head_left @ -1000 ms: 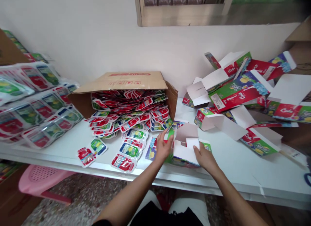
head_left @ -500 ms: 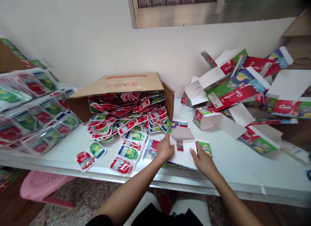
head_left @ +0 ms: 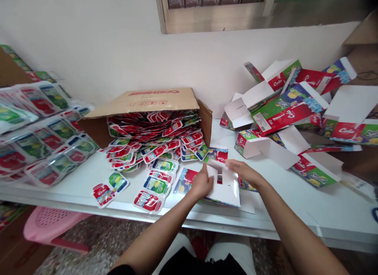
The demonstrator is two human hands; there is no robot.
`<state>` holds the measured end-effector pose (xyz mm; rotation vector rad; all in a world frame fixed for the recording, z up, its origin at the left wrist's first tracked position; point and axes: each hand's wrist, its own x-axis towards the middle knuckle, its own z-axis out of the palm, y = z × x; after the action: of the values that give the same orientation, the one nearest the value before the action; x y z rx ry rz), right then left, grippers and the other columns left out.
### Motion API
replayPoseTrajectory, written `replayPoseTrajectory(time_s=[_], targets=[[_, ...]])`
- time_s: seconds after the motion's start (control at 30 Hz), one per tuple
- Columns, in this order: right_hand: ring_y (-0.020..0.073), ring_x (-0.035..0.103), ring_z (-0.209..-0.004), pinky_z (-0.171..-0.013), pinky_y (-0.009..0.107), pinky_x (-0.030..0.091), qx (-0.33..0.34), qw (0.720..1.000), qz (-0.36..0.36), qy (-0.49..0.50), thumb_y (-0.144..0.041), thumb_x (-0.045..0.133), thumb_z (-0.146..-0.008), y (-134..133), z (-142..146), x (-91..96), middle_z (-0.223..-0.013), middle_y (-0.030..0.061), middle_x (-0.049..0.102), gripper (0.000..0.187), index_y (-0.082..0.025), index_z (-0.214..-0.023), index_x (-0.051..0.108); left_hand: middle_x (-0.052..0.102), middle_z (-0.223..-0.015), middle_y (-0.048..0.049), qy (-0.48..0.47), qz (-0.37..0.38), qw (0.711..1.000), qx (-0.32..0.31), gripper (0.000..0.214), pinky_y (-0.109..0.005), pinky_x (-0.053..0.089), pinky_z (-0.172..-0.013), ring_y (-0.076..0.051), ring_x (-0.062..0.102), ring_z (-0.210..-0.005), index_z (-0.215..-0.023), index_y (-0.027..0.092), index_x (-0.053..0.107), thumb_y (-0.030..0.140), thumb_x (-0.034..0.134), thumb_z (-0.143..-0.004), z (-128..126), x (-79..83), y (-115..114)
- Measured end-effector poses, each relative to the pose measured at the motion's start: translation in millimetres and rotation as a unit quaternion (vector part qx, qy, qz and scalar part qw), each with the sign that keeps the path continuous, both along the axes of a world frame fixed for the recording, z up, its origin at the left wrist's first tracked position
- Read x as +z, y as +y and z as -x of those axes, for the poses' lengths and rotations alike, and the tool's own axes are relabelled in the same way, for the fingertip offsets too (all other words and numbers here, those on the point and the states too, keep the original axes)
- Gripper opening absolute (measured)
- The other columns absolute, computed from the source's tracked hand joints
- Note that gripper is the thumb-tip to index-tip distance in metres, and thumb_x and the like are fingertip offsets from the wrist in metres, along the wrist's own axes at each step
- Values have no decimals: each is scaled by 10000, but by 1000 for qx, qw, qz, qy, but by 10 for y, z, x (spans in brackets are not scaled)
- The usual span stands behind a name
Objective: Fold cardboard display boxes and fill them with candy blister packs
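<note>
A small printed carton stands in front of me near the table's front edge, its white flaps facing up with a small gap between them. My left hand grips the carton's left side, thumb toward the far edge. At the far flap is my right hand, its fingers stretched out and slightly blurred; whether it presses on the flap I cannot tell. Printed cardboard shows beside and under the carton. Left of it lie joined pouches with red and green bottle pictures.
An open cardboard box on its side spills many pouches. Two loose pouches lie farther left, near a stack of plastic-wrapped pouches. Partly folded cartons are heaped at right. A pink stool stands below the table.
My right hand has moved from the carton's near right side up to its far flap. That flap has folded down from standing upright. The left hand stays at the left side.
</note>
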<state>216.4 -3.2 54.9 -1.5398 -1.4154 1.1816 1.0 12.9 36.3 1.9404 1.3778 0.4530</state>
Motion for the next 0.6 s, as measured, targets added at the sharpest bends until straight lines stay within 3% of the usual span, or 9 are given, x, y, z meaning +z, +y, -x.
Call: replayPoseTrajectory(time_s=[0.07,0.17,0.27,0.33,0.43,0.6], targets=[[255,609,-1038,-876,364,491,80,996,4,-41,-579,635,-722,-28,88,-40,-1219,63,626,630,-207,-1228,590,518,-1345,-163,-35,17,999,10,709,-384,412,-991,-272,534,-1193,-1472,122,141,268,469,-860,90,-37,-20],[263,564,-1093,-907,381,453,76,979,-31,-186,-514,586,-774,-136,186,-145,-1279,102,571,654,-179,-1327,493,432,-1430,-106,-141,35,989,-8,809,-357,373,-1052,-234,471,-1261,-1479,176,115,287,564,-816,227,-97,-155],[285,508,-1150,-954,417,381,86,936,-49,-339,-446,537,-815,-210,249,-167,-1294,131,545,646,-191,-1395,412,309,-1501,-101,-245,58,968,-17,927,-386,295,-1112,-263,345,-1348,-1476,183,150,279,678,-720,298,-135,-322],[300,490,-1162,-950,431,354,97,905,-40,-413,-413,518,-828,-227,290,-124,-1319,124,524,629,-233,-1415,380,317,-1495,-104,-282,86,956,-11,967,-398,305,-1107,-267,355,-1340,-1479,183,133,260,694,-695,307,-147,-384],[308,475,-1156,-933,428,330,107,873,-27,-476,-392,511,-831,-225,351,-34,-1336,109,512,630,-256,-1426,355,383,-1455,-108,-307,118,945,-6,1020,-404,346,-1081,-270,422,-1292,-1481,189,127,256,729,-660,305,-165,-394],[300,461,-1145,-925,418,313,121,857,-36,-500,-348,529,-805,-185,434,53,-1323,97,523,648,-238,-1421,359,414,-1432,-116,-291,101,951,12,1005,-438,315,-1097,-298,392,-1311,-1459,188,235,280,779,-618,333,-208,-362]])
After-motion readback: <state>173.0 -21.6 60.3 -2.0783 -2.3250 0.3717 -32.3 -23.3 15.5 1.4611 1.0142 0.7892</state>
